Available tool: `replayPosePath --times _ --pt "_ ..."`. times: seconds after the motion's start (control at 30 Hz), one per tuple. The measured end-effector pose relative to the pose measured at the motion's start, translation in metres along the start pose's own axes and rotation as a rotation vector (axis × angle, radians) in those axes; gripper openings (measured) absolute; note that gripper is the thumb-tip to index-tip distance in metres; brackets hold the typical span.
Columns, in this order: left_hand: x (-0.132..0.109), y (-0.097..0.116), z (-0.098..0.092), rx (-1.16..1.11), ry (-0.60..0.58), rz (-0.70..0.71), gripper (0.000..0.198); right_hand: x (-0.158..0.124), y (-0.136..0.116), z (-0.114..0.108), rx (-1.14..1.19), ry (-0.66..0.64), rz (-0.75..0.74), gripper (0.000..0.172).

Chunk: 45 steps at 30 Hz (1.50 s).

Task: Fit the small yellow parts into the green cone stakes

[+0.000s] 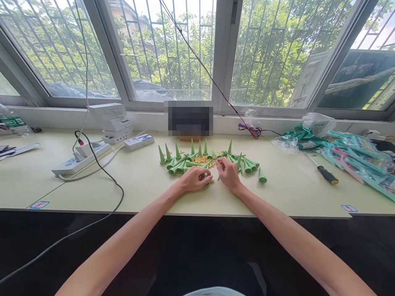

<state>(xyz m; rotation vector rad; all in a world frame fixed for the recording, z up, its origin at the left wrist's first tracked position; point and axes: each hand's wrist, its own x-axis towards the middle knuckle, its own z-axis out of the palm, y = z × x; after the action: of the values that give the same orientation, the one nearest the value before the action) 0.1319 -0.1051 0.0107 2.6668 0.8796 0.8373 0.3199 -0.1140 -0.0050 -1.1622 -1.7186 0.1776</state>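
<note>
My left hand [195,179] rests low over the table with its fingers curled round a green cone, of which only small parts show between them. Just to the right, my right hand [228,172] has its thumb and fingers pinched together at the edge of a pile of small yellow pieces [202,159]. Whatever is in that pinch is too small to make out. Several hollow green cones lie around the pile, and others stand on their wide ends, such as an upright green cone [162,155] at the left. One separate cone [262,176] lies to the right.
A white power strip [82,159] with a black cable [119,185] lies left, near stacked white boxes [112,121]. At the right are a screwdriver [327,174] and plastic-wrapped turquoise items [364,158]. A blurred dark object [189,119] stands at the back, below the windows.
</note>
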Motion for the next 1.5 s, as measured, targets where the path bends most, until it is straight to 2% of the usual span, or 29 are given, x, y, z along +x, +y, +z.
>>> replayPosePath --times 0.2,0.67,1.07,1.5 --pt "0.0 0.001 0.0 -0.025 0.063 0.001 0.02 0.0 0.0 0.0 -0.005 -0.001 0.002 0.021" --pt "0.004 -0.01 0.005 -0.07 0.367 -0.088 0.023 0.0 0.001 0.0 0.017 0.016 -0.002 0.023" --pt "0.003 -0.01 0.004 -0.064 0.373 -0.085 0.024 -0.001 -0.002 0.0 0.045 -0.075 0.001 0.021" --pt "0.003 -0.013 0.007 -0.05 0.37 -0.011 0.021 0.0 0.006 0.003 0.092 -0.045 -0.051 0.021"
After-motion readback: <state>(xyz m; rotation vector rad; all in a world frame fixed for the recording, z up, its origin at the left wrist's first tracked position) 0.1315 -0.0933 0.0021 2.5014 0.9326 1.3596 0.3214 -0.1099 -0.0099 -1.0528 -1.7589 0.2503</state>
